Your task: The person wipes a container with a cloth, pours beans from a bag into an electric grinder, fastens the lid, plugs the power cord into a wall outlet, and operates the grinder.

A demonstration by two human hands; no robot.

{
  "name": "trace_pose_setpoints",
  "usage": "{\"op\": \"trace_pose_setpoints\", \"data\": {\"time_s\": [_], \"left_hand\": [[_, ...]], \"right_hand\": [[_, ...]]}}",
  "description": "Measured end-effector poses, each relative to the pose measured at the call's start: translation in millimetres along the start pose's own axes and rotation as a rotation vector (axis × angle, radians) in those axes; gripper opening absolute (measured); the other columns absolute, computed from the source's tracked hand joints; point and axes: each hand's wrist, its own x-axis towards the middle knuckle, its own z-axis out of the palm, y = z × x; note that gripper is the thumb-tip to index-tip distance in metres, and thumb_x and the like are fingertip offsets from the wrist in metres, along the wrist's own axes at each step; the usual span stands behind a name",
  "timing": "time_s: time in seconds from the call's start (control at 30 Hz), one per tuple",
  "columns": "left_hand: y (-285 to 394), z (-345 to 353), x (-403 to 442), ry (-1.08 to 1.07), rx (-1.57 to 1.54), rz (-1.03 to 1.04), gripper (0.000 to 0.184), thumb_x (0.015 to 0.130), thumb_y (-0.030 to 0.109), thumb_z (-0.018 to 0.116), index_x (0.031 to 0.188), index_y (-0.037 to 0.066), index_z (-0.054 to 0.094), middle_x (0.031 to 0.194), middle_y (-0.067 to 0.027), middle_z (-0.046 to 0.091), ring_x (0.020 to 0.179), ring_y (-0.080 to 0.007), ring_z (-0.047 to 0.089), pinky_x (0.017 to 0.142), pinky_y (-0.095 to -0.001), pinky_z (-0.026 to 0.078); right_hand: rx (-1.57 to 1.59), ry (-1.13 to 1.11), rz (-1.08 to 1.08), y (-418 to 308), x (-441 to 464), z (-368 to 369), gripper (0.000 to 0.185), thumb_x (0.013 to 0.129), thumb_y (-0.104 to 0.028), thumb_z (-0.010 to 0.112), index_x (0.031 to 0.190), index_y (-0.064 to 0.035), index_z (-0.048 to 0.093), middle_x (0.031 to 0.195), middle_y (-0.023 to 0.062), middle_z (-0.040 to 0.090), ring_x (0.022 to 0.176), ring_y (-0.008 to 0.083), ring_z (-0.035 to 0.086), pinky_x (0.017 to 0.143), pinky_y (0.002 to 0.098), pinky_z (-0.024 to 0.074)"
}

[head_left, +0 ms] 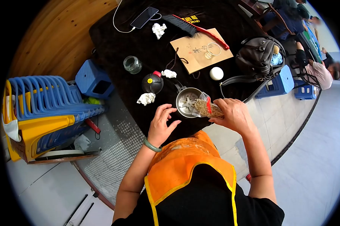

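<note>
My right hand point(234, 116) is closed around a see-through plastic bag point(208, 108) of small light-brown seeds or grains, with a red mark on it. The bag lies tilted, its mouth end over the rim of a metal grinder cup point(181, 102) with star-shaped blades inside. Whether any grains have fallen in, I cannot tell. Just left of the cup, my left hand point(161, 123) has its fingers curved and apart, holding nothing; a green bangle sits on that wrist. Behind the cup stands a black dome-shaped lid point(152, 85) with a red button.
On the dark cloth are a glass jar point(132, 64), crumpled tissues point(145, 99), a white round lid point(216, 73), a brown paper bag point(194, 56), a red-handled brush point(185, 25), a phone point(144, 17) and a handbag point(254, 54). Stacked stools point(45, 98) stand left; people sit far right.
</note>
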Motion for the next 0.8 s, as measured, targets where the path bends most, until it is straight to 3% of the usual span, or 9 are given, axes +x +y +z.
{"op": "trace_pose_setpoints", "data": {"time_s": [0.27,0.8], "left_hand": [[-6.8,-1.0,0.1,-0.013,0.058,0.026,0.041,0.078,0.015,0.08,0.114,0.008,0.061,0.125,-0.0073,0.054,0.078,-0.0174,0.06,0.069,-0.0301,0.054],[-8.1,-1.1,-2.3,-0.049,0.049,-0.018,0.04,0.077,0.012,0.081,0.112,0.005,0.064,0.126,-0.0069,0.054,0.079,-0.0141,0.058,0.071,-0.0273,0.051]], "right_hand": [[-0.017,-0.023,-0.017,-4.0,3.5,-5.2,0.048,0.068,-0.04,0.083,0.096,-0.0071,0.062,0.08,0.0086,0.065,0.078,0.0288,0.065,0.072,0.0389,0.0519],[-0.018,-0.079,-0.02,-4.8,2.0,-9.2,0.051,0.069,-0.042,0.083,0.098,-0.0065,0.062,0.082,0.0094,0.066,0.081,0.0289,0.066,0.075,0.0388,0.052]]}}
